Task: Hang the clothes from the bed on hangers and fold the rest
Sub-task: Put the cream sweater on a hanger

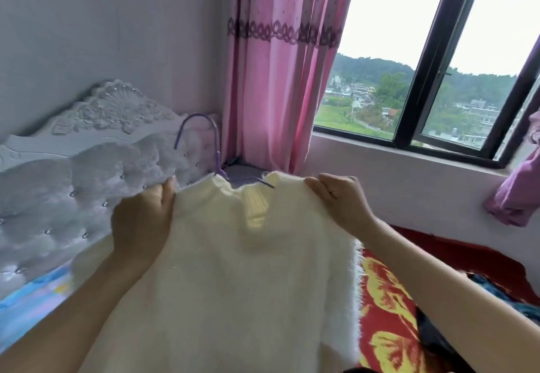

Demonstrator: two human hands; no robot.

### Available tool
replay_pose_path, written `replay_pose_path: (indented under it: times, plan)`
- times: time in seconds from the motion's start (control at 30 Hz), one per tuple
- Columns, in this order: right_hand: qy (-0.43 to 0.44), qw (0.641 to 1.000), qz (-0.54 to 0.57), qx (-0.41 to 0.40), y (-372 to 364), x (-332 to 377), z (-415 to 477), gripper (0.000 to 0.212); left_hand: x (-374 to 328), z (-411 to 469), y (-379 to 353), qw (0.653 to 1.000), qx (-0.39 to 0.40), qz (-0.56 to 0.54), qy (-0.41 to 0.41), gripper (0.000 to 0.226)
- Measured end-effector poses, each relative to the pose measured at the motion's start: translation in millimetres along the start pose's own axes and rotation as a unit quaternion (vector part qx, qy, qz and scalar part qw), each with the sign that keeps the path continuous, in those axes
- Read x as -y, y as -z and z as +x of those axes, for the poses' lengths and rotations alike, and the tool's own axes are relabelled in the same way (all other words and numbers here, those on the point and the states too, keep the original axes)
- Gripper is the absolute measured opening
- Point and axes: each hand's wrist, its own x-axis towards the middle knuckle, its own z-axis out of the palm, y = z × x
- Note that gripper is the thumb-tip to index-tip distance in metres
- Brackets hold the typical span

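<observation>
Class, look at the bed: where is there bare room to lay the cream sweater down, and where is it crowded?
Two patches show free: the blue sheet between headboard and left forearm, and the red-and-yellow blanket between sweater and dark clothes. Those clothes crowd the right edge; the sweater hides the middle.

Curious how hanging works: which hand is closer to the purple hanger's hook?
Left. The left hand grips the cream sweater's shoulder just below-left of the hook; the right hand grips the other shoulder, farther off to the hook's right.
</observation>
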Motion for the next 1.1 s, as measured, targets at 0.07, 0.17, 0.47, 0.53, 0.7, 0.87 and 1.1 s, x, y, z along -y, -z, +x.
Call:
replay_pose_path:
  times: [0.07, 0.17, 0.47, 0.53, 0.7, 0.87, 1.1]
  plan:
    - [0.020, 0.999, -0.027, -0.011, -10.1, 8.3, -6.4, 0.042, -9.0, 0.3, -7.2, 1.000, -0.002, -0.020, 0.004, 0.053]
    - [-0.010, 0.998, -0.033, 0.053, 3.4, -6.5, -11.5, 0.042, -5.8, 5.9, -9.1, 0.998, 0.002, -0.047, 0.046, 0.056]
    - [-0.088, 0.969, -0.043, 0.226, 32.8, -35.9, -14.3, 0.042, 12.7, 16.3, -0.8, 0.998, -0.027, -0.049, 0.025, 0.055]
    - [-0.142, 0.972, 0.010, 0.186, 44.2, -43.0, -10.2, 0.044, 23.5, 20.7, 6.2, 0.998, -0.033, -0.030, 0.045, 0.055]
    - [-0.185, 0.963, 0.099, 0.171, 31.9, -31.6, -3.5, 0.044, 23.3, 19.6, 2.7, 0.991, -0.020, -0.110, 0.069, 0.056]
    - [-0.128, 0.970, 0.022, 0.206, 17.8, -15.1, 0.1, 0.039, 20.0, 16.1, 0.2, 0.989, 0.033, -0.128, 0.066, 0.053]
    - [-0.171, 0.924, 0.170, 0.298, 4.8, -1.9, 8.9, 0.031, 42.7, 17.6, 31.2, 0.994, 0.037, -0.098, 0.043, 0.053]
